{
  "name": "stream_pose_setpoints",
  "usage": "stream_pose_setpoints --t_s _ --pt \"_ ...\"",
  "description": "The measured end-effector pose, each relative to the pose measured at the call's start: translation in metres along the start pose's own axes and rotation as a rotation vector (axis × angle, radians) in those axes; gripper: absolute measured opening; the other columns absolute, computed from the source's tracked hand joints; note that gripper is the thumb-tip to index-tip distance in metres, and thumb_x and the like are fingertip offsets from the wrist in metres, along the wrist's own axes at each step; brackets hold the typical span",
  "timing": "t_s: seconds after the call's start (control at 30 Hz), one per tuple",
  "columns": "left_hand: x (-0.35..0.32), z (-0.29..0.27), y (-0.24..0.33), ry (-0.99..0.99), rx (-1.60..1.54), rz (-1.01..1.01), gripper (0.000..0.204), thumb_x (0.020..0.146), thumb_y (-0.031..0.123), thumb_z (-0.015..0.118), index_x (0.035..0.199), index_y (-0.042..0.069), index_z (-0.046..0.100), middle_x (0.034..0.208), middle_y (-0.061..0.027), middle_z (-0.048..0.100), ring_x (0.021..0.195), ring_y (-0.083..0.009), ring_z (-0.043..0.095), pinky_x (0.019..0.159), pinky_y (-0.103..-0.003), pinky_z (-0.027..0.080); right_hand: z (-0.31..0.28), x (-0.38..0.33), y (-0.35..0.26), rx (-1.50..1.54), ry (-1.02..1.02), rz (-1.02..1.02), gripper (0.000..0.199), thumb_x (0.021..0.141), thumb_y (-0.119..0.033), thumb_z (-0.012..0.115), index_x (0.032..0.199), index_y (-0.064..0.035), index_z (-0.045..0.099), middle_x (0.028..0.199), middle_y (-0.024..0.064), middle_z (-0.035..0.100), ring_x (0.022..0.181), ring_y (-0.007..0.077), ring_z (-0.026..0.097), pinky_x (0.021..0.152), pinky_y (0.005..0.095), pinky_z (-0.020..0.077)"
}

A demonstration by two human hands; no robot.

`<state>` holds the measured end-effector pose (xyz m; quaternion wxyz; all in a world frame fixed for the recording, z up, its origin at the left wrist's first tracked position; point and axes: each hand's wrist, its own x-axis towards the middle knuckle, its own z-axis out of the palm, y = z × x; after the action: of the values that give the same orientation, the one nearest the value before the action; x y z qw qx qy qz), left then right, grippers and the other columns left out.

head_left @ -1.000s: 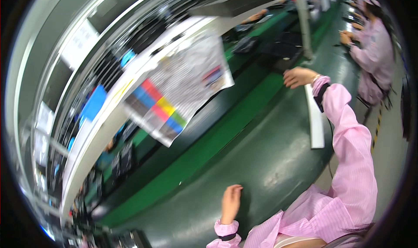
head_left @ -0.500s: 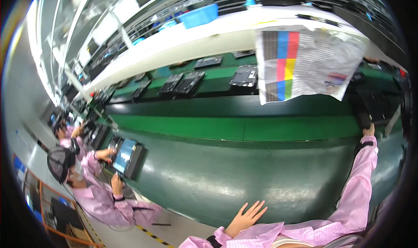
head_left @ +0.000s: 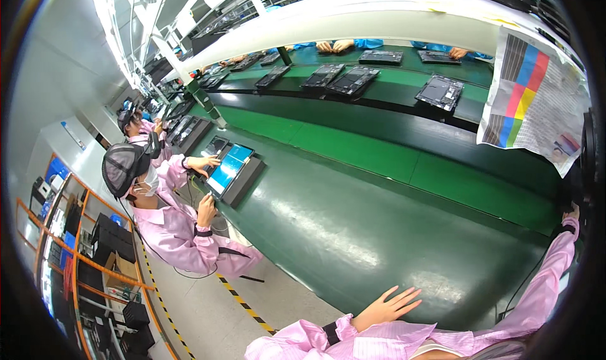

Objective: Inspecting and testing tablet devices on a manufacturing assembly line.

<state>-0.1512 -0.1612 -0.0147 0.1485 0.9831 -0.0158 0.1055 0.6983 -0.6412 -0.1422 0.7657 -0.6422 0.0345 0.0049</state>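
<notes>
My left hand (head_left: 386, 308) lies flat on the near edge of the green bench (head_left: 328, 234), fingers spread and holding nothing. My right arm stretches out to the far right, and my right hand (head_left: 572, 213) is at the dark rim of the picture. Its fingers are mostly lost in shadow there, so what it touches does not show. Both wrists carry black bands over pink striped sleeves.
A co-worker (head_left: 167, 189) at left handles a tablet (head_left: 231, 168) with a lit blue screen on a black stand. Opened devices (head_left: 440, 93) line the raised green conveyor. A printed sheet (head_left: 536, 98) hangs from the white shelf (head_left: 353, 28). Orange racks (head_left: 95, 265) stand at left.
The view has swung left, so the scene shifts right and the black box by my right hand falls out of sight. My left hand stays spread on the bench.
</notes>
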Motion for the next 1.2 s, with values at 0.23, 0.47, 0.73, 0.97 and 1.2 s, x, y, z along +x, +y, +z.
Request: stream_pose_setpoints --t_s 0.23,0.47,0.73,0.97,1.2 --pt "0.001 -0.006 -0.001 -0.03 0.024 0.007 0.066 0.092 0.035 0.045 0.149 0.009 0.025 0.158 -0.0072 0.018 0.146 -0.0186 0.018 0.116 -0.044 0.017 -0.003 -0.01 0.019 0.08 -0.03 0.021 0.032 0.09 -0.006 0.044 0.117 -0.0072 0.061 0.108 0.0074 0.062 0.086 0.0179 0.059 0.077 0.0264 0.0487" --pt "0.004 -0.007 -0.001 -0.032 0.083 0.006 0.063 0.095 0.038 0.04 0.15 0.013 0.025 0.158 -0.0053 0.021 0.145 -0.0163 0.02 0.116 -0.042 0.018 0.011 -0.008 0.042 0.263 0.004 0.076 0.039 0.089 0.002 0.04 0.123 -0.0068 0.058 0.114 0.0095 0.061 0.091 0.0194 0.06 0.08 0.0275 0.0487" --pt "0.011 -0.029 0.005 -0.147 0.03 -0.041 0.059 0.094 0.035 0.041 0.149 0.017 0.03 0.156 -0.0038 0.026 0.142 -0.0146 0.027 0.113 -0.042 0.021 0.071 -0.1 0.026 0.116 0.248 0.061 0.024 0.081 -0.011 0.065 0.102 -0.0086 0.055 0.076 0.0028 0.049 0.053 0.0115 0.045 0.042 0.0236 0.0358" --pt "0.011 -0.026 0.006 -0.047 0.011 -0.018 0.066 0.09 0.055 0.048 0.145 0.021 0.038 0.153 -0.0017 0.033 0.137 -0.0138 0.035 0.11 -0.044 0.025 0.176 -0.254 -0.041 0.2 0.399 0.34 0.03 0.08 -0.022 0.075 0.08 -0.0093 0.048 0.067 0.0032 0.043 0.05 0.0135 0.04 0.038 0.0228 0.0287" --pt "0.009 -0.018 0.012 -0.153 0.002 0.012 0.071 0.086 0.052 0.057 0.143 0.012 0.041 0.153 -0.0096 0.031 0.141 -0.0237 0.028 0.111 -0.053 0.02 0.246 -0.412 -0.076 0.08 -0.008 0.544 0.042 0.09 -0.029 0.065 0.064 -0.0182 0.034 0.05 -0.0048 0.026 0.039 0.0081 0.024 0.038 0.0263 0.0206"
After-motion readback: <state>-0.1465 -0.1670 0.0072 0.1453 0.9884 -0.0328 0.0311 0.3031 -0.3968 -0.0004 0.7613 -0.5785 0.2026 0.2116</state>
